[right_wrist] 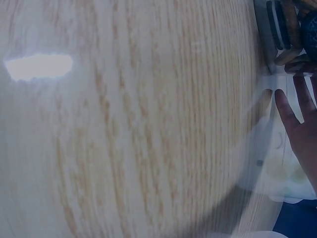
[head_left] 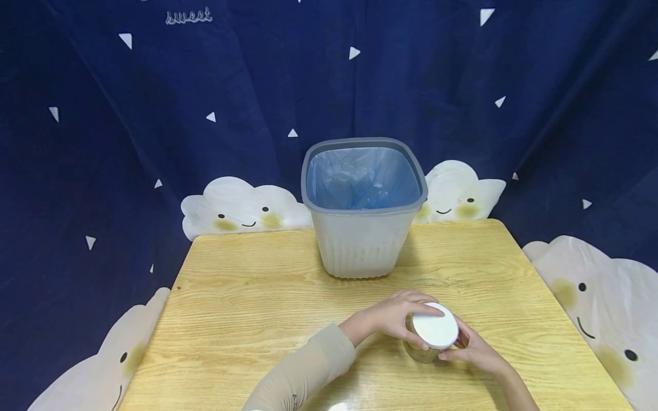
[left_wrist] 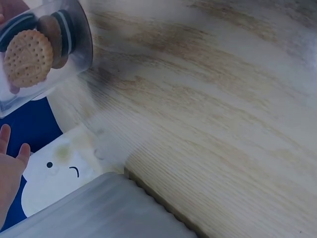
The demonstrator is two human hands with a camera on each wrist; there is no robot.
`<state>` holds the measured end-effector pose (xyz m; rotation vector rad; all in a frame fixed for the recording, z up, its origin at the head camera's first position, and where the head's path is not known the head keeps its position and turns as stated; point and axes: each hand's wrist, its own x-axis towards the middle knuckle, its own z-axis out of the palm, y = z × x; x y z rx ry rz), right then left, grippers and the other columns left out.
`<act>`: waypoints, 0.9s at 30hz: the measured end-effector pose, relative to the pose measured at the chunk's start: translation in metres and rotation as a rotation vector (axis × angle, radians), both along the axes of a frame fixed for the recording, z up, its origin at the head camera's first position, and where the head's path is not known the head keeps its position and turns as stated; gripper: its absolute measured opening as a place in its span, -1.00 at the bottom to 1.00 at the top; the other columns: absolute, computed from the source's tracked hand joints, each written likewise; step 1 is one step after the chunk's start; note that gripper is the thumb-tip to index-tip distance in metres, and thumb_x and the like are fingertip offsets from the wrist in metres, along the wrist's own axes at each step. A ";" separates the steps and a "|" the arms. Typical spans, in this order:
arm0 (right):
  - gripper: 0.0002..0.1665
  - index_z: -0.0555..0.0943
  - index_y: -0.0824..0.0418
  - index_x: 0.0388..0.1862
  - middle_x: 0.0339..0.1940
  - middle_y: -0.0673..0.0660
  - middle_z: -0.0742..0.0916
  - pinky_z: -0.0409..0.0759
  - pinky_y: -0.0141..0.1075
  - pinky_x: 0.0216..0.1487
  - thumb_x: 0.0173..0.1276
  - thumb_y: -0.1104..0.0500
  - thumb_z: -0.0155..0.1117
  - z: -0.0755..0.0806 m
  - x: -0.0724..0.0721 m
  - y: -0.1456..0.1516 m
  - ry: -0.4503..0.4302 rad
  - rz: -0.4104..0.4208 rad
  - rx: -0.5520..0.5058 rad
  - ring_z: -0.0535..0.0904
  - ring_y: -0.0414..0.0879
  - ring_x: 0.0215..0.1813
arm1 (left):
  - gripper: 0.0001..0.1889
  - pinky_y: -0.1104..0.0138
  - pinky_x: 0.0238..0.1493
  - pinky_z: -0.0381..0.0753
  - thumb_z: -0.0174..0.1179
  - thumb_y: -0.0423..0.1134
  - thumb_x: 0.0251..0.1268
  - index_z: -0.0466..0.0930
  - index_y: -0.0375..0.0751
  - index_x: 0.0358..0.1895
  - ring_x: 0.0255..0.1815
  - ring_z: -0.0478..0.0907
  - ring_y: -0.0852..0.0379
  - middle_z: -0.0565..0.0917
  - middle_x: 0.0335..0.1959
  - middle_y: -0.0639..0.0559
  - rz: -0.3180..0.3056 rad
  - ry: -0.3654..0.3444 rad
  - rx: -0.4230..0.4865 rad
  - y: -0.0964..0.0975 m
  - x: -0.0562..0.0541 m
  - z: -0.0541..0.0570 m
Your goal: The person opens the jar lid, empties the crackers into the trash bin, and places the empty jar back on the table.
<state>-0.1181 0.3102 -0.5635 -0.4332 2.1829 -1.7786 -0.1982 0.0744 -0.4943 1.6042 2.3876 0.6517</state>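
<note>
A clear jar (head_left: pixel 422 355) with a white lid (head_left: pixel 436 326) is held between both hands over the front right of the table. Inside it are a round pale biscuit (left_wrist: pixel 28 58) and dark sandwich cookies (left_wrist: pixel 63 32), seen in the left wrist view. My left hand (head_left: pixel 396 319) grips the lid from the left, its thumb at the near edge and a finger across the top. On the jar's right side my right hand (head_left: pixel 477 349) holds the body, thumb in front and fingers behind. The right wrist view shows the right hand's spread fingers (right_wrist: pixel 285 109) by the jar.
A whitish bin (head_left: pixel 360 242) with a grey rim and a blue liner bag stands at the back middle of the wooden table (head_left: pixel 247 285). Dark blue cloth (head_left: pixel 247 103) with cloud faces and white triangles hangs around the table's back and sides.
</note>
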 end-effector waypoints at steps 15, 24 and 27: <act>0.00 -0.11 0.48 0.38 0.30 0.48 0.22 0.25 -0.64 0.05 0.09 0.38 0.27 0.000 0.000 0.000 0.007 -0.001 0.004 0.26 -0.58 0.14 | -0.23 0.20 0.35 0.03 0.37 0.18 -0.16 0.36 0.18 0.26 0.35 0.08 0.28 0.28 0.33 0.13 0.086 0.001 0.098 0.000 0.009 -0.008; 0.01 -0.12 0.48 0.38 0.31 0.23 0.32 0.34 -0.55 0.09 0.09 0.37 0.27 0.001 0.000 0.000 0.011 -0.006 0.024 0.26 -0.58 0.14 | -0.24 0.16 0.35 0.04 0.36 0.20 -0.16 0.36 0.21 0.25 0.36 0.08 0.25 0.26 0.33 0.16 0.167 -0.001 0.119 0.000 0.018 -0.011; 0.03 -0.14 0.50 0.38 0.30 0.55 0.17 0.32 -0.58 0.08 0.08 0.36 0.28 0.003 0.001 0.000 -0.001 -0.010 0.023 0.25 -0.60 0.13 | -0.24 0.15 0.34 0.06 0.36 0.20 -0.16 0.37 0.20 0.24 0.35 0.09 0.23 0.27 0.33 0.16 0.192 -0.002 0.133 0.001 0.021 -0.012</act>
